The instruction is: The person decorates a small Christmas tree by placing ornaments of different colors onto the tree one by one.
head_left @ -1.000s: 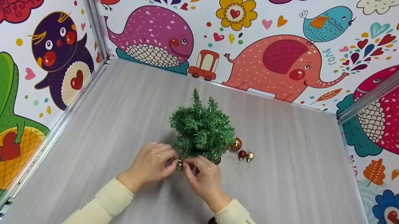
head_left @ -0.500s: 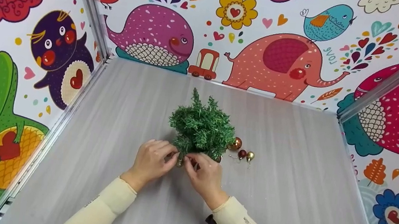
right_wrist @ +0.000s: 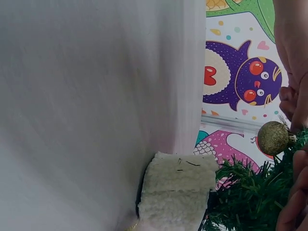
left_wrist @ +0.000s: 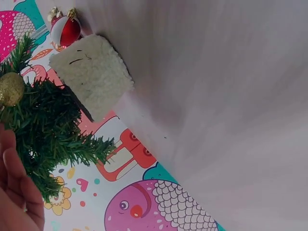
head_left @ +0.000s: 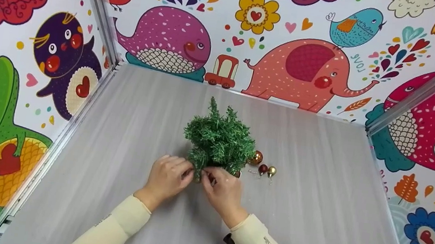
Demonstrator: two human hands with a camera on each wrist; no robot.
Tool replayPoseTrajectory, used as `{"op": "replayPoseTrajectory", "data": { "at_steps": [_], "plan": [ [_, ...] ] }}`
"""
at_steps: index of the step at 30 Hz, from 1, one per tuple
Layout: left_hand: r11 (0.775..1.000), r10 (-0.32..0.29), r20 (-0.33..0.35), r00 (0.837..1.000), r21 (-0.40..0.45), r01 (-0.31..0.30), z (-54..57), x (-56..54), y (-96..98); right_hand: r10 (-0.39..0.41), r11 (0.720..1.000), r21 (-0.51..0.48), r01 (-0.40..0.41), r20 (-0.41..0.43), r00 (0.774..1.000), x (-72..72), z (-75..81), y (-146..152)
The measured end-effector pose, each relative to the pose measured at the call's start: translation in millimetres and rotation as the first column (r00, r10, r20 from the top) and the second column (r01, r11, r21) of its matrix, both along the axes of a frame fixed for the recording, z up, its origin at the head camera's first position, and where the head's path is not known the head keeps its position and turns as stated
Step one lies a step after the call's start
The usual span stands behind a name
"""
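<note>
A small green Christmas tree point(head_left: 220, 137) stands mid-table on a cream fleecy base point(left_wrist: 94, 72). From its front branch hangs a gold glitter bauble point(right_wrist: 273, 138). My left hand point(head_left: 169, 176) and right hand point(head_left: 223, 189) meet from either side just above this bauble, thumbs and forefingers drawn together at its top by the branch tip. The fingertips are partly hidden, so how much each pinches of the bauble's loop or of the branch cannot be told. In the left wrist view, the left hand point(left_wrist: 19, 192) has curled fingers beside the greenery.
Right of the tree lie a copper bauble point(head_left: 256, 158), a dark red bauble point(head_left: 263, 169) and a small gold bauble point(head_left: 272, 171). A red-and-white bauble point(left_wrist: 66, 30) is by the base in the left wrist view. Printed cartoon panels point(head_left: 161, 36) wall in the table.
The hands have shifted slightly and drawn closer around the branch tip. The gold bauble now shows less between them, just below the branch. Tree and loose baubles have stayed put.
</note>
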State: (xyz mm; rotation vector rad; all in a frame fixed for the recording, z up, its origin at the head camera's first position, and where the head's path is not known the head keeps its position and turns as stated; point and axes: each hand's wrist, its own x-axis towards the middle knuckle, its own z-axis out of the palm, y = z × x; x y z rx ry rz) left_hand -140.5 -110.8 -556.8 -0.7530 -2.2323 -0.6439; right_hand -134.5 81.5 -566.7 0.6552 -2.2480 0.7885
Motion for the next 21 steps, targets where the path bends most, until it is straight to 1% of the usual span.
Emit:
{"op": "replayPoseTrajectory", "data": {
  "at_steps": [5, 9, 14, 17, 21],
  "plan": [
    [0.998, -0.03, -0.045, 0.999, -0.059, 0.028, -1.1, 1.2, -3.6, 0.05, 0.998, 0.039, -0.049, -0.005, 0.999, 3.4, -0.9, 1.8],
    [0.993, -0.039, -0.037, 0.999, -0.109, 0.035, 1.2, 1.7, -5.2, 0.058, 0.997, 0.059, -0.057, -0.007, 0.998, 4.8, -0.4, 2.3],
    [0.984, -0.047, -0.029, 0.998, -0.175, 0.041, 0.5, 4.0, -6.3, 0.07, 0.993, 0.097, -0.072, 0.021, 0.997, 6.5, -0.8, 2.1],
    [0.982, -0.059, -0.032, 0.998, -0.184, 0.052, -0.2, 5.1, -7.3, 0.086, 0.988, 0.124, -0.087, 0.017, 0.996, 6.4, -0.9, 2.5],
    [0.985, -0.062, -0.037, 0.997, -0.164, 0.055, 0.3, 4.3, -7.9, 0.068, 0.985, 0.159, -0.066, -0.012, 0.998, 5.3, -0.8, 3.3]
  ]
}}
